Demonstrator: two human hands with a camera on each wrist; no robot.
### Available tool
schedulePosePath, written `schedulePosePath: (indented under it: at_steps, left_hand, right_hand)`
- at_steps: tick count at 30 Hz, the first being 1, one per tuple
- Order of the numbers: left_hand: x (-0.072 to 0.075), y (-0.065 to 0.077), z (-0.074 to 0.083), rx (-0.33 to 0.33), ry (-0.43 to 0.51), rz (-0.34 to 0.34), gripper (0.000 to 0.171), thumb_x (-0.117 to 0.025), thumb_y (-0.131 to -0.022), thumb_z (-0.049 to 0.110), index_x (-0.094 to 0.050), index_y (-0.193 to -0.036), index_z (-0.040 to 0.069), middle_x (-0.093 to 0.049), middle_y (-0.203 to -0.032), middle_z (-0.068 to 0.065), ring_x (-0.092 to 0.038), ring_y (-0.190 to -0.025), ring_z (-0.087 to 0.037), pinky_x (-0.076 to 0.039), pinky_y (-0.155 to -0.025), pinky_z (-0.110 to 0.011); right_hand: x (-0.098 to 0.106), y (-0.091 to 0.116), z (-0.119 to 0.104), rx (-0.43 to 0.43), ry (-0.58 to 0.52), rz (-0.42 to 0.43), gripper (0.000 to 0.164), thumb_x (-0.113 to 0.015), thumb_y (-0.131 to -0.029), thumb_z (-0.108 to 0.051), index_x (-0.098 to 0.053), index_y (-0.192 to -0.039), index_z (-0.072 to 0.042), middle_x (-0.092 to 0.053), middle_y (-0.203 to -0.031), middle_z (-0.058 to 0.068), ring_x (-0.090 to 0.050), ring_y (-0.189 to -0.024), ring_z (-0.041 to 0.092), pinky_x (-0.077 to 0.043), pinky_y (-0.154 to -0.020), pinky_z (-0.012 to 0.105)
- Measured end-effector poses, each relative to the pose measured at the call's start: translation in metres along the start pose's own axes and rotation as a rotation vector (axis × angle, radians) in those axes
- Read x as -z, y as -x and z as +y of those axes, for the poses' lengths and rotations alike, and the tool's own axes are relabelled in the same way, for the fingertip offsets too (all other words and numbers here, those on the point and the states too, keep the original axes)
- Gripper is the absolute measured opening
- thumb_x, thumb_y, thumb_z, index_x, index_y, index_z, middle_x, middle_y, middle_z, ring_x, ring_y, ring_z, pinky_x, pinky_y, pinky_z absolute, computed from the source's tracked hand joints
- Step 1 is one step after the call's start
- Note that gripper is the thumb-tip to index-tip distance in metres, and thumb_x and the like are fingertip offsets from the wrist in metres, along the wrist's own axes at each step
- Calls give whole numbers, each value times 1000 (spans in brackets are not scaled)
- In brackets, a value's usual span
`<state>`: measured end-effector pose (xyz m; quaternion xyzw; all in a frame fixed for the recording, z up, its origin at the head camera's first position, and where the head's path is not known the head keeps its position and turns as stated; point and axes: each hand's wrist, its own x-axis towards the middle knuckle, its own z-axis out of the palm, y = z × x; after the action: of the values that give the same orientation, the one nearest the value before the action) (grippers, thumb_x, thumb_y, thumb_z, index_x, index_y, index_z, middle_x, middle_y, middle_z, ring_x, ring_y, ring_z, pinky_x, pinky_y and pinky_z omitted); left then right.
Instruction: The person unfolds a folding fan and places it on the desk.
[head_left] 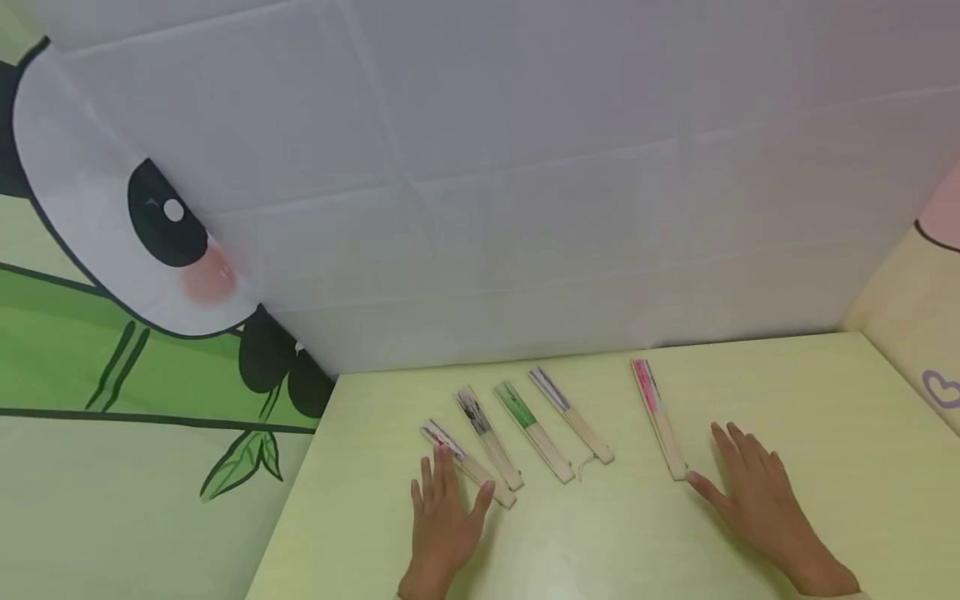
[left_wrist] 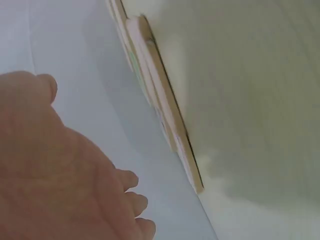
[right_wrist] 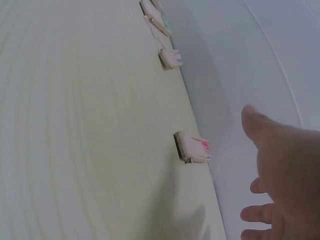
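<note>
The pink fan (head_left: 660, 421) lies folded on the counter (head_left: 847, 400), forward and to the left of the right hand (head_left: 765, 500), which is the nearer of the two. Its long axis runs away from the person, with the far end angled left; its near end sits just beside the right thumb tip. The right hand grips nothing; its fingers are extended, the thumb set apart. The left hand (head_left: 446, 521) is likewise spread and unloaded, its fingertips over the leftmost fan (head_left: 474, 469); contact cannot be confirmed. Between the hands, farther forward, lie the black-patterned fan (head_left: 491, 439), green fan (head_left: 534, 433) and purple fan (head_left: 572, 417), slanted similarly.
</note>
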<state>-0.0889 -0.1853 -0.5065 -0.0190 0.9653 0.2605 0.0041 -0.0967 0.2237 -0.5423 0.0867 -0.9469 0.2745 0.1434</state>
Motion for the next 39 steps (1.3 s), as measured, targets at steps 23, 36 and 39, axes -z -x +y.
schedulePosePath:
  at_steps: [23, 36, 39]
  left_hand:
    - [-59, 0, 123, -127, 550, -59, 71, -61, -108, 34, -34, -162, -2, -34, -168, -22, -32, -155, -44, -32, -122, -63]
    - [-80, -10, 151, -109, 660, -25, 64, -63, -106, 32, -45, -156, -5, -50, -157, -24, -48, -145, -44, -41, -117, -60]
    - [-85, -10, 159, -97, 663, -22, 63, -64, -106, 32, -47, -155, -3, -54, -155, -21, -49, -144, -41, -42, -117, -58]
  right_hand:
    - [-24, -55, -38, -272, -184, -40, 54, -68, -100, -12, -52, -142, 18, -62, -127, 41, -62, -117, 58, -53, -94, 68]
    - [-38, -64, -39, -338, -170, -23, 50, -71, -96, -6, -57, -136, 20, -60, -134, 39, -62, -120, 56, -53, -95, 67]
    - [-40, -62, -42, -342, -152, 8, 45, -72, -94, -2, -61, -132, 19, -65, -127, 38, -65, -115, 56, -54, -91, 67]
